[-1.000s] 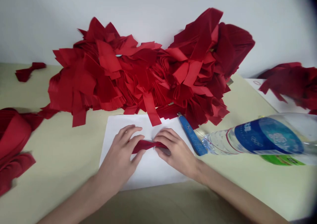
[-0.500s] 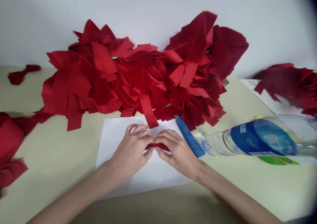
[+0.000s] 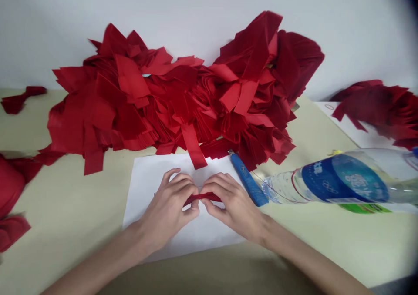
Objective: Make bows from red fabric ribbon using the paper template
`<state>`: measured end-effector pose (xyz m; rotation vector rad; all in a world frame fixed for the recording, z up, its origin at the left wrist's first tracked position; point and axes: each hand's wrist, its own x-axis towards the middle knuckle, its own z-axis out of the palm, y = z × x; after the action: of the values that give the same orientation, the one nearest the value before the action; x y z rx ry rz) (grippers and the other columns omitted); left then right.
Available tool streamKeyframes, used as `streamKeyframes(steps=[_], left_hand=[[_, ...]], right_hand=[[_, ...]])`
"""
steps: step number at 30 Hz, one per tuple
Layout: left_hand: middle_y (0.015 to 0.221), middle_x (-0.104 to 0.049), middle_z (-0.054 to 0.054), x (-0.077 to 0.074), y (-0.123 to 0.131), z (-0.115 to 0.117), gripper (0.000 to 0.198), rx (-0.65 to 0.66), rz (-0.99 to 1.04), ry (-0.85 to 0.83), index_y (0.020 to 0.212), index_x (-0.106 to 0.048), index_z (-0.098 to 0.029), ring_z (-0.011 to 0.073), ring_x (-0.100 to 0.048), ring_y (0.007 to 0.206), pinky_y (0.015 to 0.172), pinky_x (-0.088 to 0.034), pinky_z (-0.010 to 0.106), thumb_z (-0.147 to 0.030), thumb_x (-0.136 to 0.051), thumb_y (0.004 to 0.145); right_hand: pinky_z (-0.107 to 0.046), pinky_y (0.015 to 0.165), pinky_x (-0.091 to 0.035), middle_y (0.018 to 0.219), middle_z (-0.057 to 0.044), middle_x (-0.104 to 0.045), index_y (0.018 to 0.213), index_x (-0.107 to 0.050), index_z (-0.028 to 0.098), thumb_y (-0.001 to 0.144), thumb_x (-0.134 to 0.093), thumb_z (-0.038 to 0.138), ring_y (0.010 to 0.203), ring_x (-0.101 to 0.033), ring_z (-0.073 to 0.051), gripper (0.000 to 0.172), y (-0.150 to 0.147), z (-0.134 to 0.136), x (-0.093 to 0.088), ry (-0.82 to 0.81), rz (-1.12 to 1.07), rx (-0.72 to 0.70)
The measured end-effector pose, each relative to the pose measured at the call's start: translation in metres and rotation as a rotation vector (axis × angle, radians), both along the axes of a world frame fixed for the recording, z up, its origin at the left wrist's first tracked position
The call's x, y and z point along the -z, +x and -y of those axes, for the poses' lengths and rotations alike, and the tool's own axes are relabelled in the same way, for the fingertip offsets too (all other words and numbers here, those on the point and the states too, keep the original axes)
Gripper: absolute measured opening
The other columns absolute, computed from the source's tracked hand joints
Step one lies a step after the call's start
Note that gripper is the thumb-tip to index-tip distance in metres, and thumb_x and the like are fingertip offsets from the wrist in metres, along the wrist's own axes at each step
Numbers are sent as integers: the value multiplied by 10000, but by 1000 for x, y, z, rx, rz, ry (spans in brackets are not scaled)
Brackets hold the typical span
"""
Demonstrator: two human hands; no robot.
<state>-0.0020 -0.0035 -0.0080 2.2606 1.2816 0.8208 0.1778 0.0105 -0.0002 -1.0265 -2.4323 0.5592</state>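
Note:
Between my two hands is a narrow folded strip of red cloth (image 3: 200, 196), held level over a white sheet of paper (image 3: 163, 251). My left hand (image 3: 173, 203) pinches its left part between thumb and fingers. The right part is pinched by my right hand (image 3: 230, 201), whose fingers curl over it. Both ends of the strip are partly hidden by the fingers. Just beyond lies a large heap of red strips (image 3: 170, 99), one of which overlaps the paper's far edge.
A blue cutter-like tool (image 3: 248, 177) lies right of the paper. Beside it a clear plastic bottle with a blue label (image 3: 346, 177) rests on its side. More red pieces lie at the left (image 3: 13, 186) and on white paper at the right (image 3: 375, 108). A wall stands behind.
My hands have moved slightly apart, so more of the red strip shows between them. The whole view has shifted a little; the heap and bottle lie as before.

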Motion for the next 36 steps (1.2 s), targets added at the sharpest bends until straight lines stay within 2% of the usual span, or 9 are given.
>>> streamKeyframes(steps=[4, 8, 11, 17, 21, 25, 28, 33, 36], left_hand=[[784, -669, 11, -4, -1, -1, 104, -82, 243, -281, 689, -591, -201, 193, -608, 817, 823, -455, 391, -128, -536, 738], [758, -671, 0, -16, -6, -4, 80, -139, 501, -829, 707, -667, -201, 171, -598, 740, 698, -461, 299, -212, -590, 719], [631, -638, -15, -23, -8, -5, 96, -94, 701, -1145, 633, -670, -189, 137, -550, 621, 593, -419, 246, -209, -590, 683], [547, -557, -40, -27, -6, 0, 108, -18, 883, -1350, 586, -644, -176, 96, -438, 525, 525, -341, 221, -195, -568, 661], [603, -585, -29, -28, -6, 2, 87, -54, 793, -1311, 610, -651, -169, 113, -488, 608, 614, -380, 239, -194, -585, 663], [714, -652, -1, -30, -7, 2, 72, -172, 592, -1148, 671, -672, -184, 181, -571, 777, 741, -422, 296, -240, -628, 681], [724, -663, -8, -32, -5, 5, 97, -125, 441, -937, 669, -668, -205, 186, -582, 777, 778, -424, 323, -220, -585, 717], [749, -676, -11, -28, 1, 12, 105, -205, 255, -490, 652, -610, -213, 193, -600, 761, 736, -440, 352, -134, -548, 684], [739, -668, 14, -24, 3, 14, 123, -129, 179, -194, 655, -574, -192, 202, -603, 770, 714, -452, 363, -78, -533, 678]], right_hand=[[-379, 865, -476, 993, -57, -633, 1011, -586, 199, 854, -555, 183, 974, -566, -200, 161, 4, -2, -10, 17, -114, 27], [-443, 939, -444, 1094, -64, -617, 1062, -569, 225, 807, -619, 160, 1118, -515, -244, 268, 13, -1, -27, 218, -227, 141], [-473, 967, -430, 1050, -35, -641, 1008, -597, 252, 780, -648, 149, 1141, -499, -256, 255, 16, 4, -38, 310, -191, 117], [-585, 1114, -231, 1014, 23, -680, 970, -645, 286, 782, -679, 243, 1213, -453, -261, 196, 11, 12, -42, 393, -76, 39], [-647, 1114, -104, 917, 52, -699, 905, -668, 280, 825, -621, 176, 1200, -476, -245, 139, 8, 11, -45, 418, -45, -15], [-642, 1108, -91, 806, 54, -691, 829, -668, 235, 852, -542, 91, 1171, -496, -226, 193, 5, 9, -49, 349, -30, -28], [-625, 1111, -105, 837, 19, -683, 834, -651, 197, 863, -561, 160, 1163, -487, -236, 101, 4, 6, -48, 276, -1, -31], [-570, 1126, -111, 852, 3, -654, 819, -605, 185, 888, -515, 158, 1170, -466, -210, 117, 4, 5, -45, 142, 13, 15], [-544, 1132, -81, 834, 11, -637, 813, -580, 191, 889, -507, 152, 1178, -459, -194, 112, 5, 4, -45, 66, 1, 15]])
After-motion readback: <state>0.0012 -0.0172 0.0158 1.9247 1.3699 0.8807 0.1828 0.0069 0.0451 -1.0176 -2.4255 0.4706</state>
